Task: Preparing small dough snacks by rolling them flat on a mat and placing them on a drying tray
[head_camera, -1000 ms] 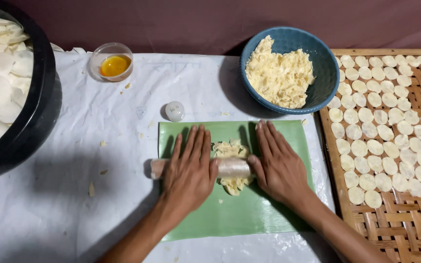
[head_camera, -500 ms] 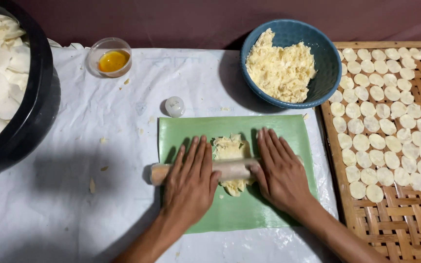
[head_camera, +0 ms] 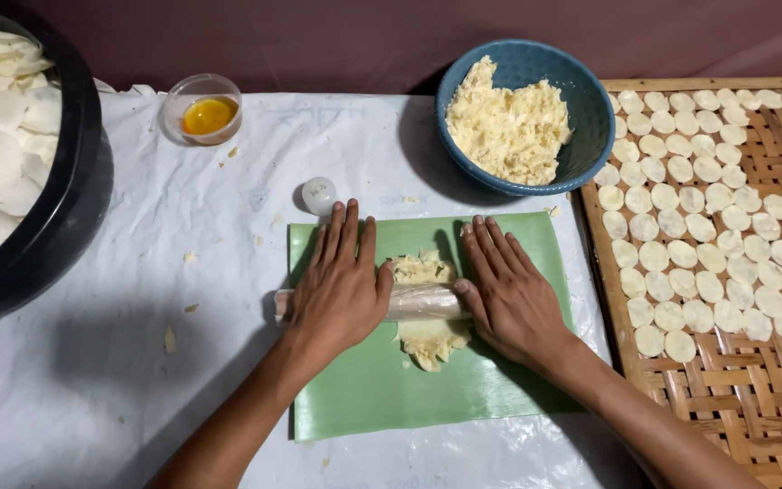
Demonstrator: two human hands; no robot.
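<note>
A green mat [head_camera: 382, 398] lies on the white-covered table. On it sits a flattened patch of pale yellow dough [head_camera: 425, 335]. A plastic-wrapped rolling pin [head_camera: 418, 302] lies across the dough. My left hand [head_camera: 338, 281] presses flat on the pin's left part, fingers stretched forward. My right hand [head_camera: 504, 288] presses flat on the pin's right end, likewise with fingers spread. The pin's left tip sticks out beyond my left palm.
A blue bowl [head_camera: 590, 145] of crumbly dough stands behind the mat. A woven bamboo tray [head_camera: 744, 398] with several round dough discs fills the right. A black basin [head_camera: 65, 217] of white slices sits at left, near a small glass cup of yellow oil [head_camera: 205, 110] and a small white cap [head_camera: 319, 193].
Both hands have rolled the pin a little toward me over the dough, which now shows more in front of the pin. The camera view has shifted slightly.
</note>
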